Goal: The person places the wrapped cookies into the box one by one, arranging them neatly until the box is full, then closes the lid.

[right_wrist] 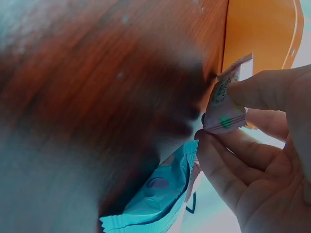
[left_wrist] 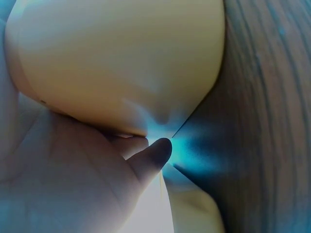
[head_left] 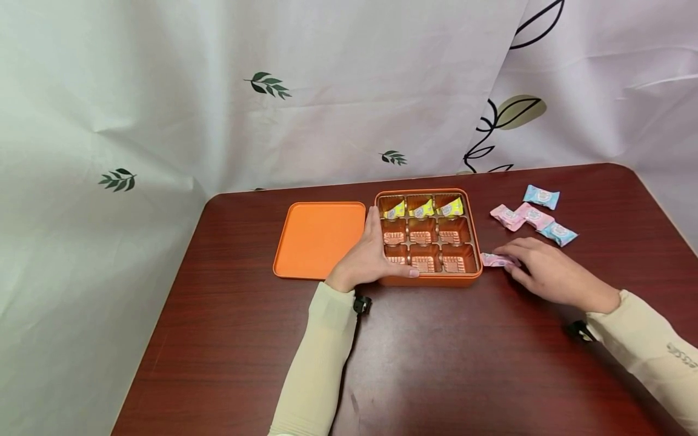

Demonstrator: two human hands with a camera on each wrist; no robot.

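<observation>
From the head view, an orange tray (head_left: 475, 242) of nine compartments sat on the tabletop (head_left: 436, 363), three yellow sweets (head_left: 423, 209) filling its twelve-o'clock row. An orange lid (head_left: 319, 239) lay at its nine o'clock. The left hand (head_left: 371, 257) rested on the tray's nine-o'clock edge, fingers straight. The right hand (head_left: 548, 272) pinched a pink sweet (head_left: 495, 260) at the tray's three o'clock. Beyond, toward one o'clock, lay four more sweets — two pink (head_left: 520, 216), two blue (head_left: 541, 197).

The left wrist view showed only a blurred palm against orange plastic (left_wrist: 121, 58).

The right wrist view showed fingers (right_wrist: 262, 90) gripping the pink sweet (right_wrist: 224, 109) — one blue sweet (right_wrist: 160, 194) at six o'clock.
</observation>
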